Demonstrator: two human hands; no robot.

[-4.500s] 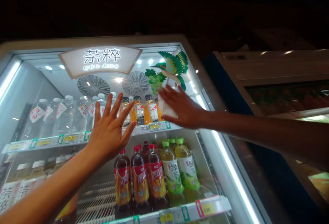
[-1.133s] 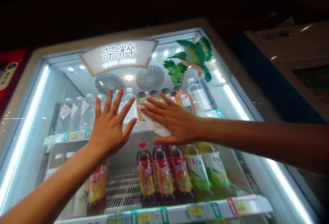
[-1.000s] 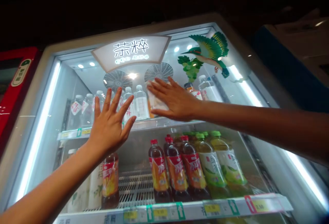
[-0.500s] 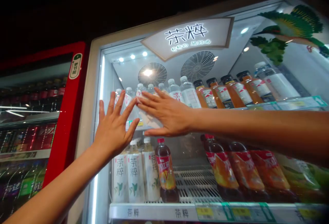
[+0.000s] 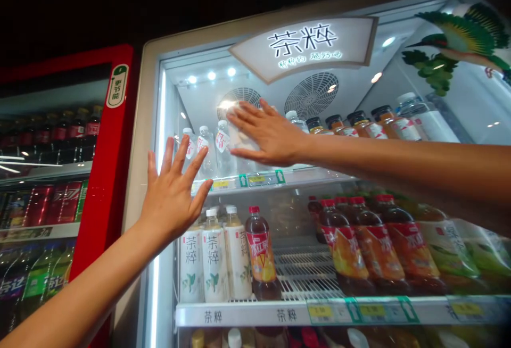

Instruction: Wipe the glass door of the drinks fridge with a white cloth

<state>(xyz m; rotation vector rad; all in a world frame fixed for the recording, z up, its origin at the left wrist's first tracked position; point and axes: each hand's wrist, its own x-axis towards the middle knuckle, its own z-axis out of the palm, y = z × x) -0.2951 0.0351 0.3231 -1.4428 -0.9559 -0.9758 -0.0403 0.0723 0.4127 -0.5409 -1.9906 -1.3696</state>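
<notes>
My left hand (image 5: pixel 173 191) is spread flat against the glass door at its left side, fingers apart, holding nothing. Higher up and to the right, my right hand (image 5: pixel 265 134) lies flat over a pale white cloth (image 5: pixel 240 143), pressing it to the glass. Most of the cloth is hidden under the fingers, and its edges are blurred. Behind the glass door (image 5: pixel 295 220) of the lit drinks fridge, clear bottles (image 5: pixel 205 154) stand on the upper shelf, partly covered by both hands. White-labelled tea bottles (image 5: pixel 213 257) and a red-capped iced tea bottle (image 5: pixel 261 255) stand below.
A red-framed drinks fridge (image 5: pixel 107 177) stands on the left. A fan-shaped lit sign (image 5: pixel 305 50) and a green bird picture (image 5: pixel 459 44) are at the top. More iced tea bottles (image 5: pixel 383 252) fill the right, above a shelf edge with price tags (image 5: pixel 319 312).
My right hand has slid upward and slightly right with the white cloth, away from my left hand. My left hand remains on the door. The view has shifted slightly.
</notes>
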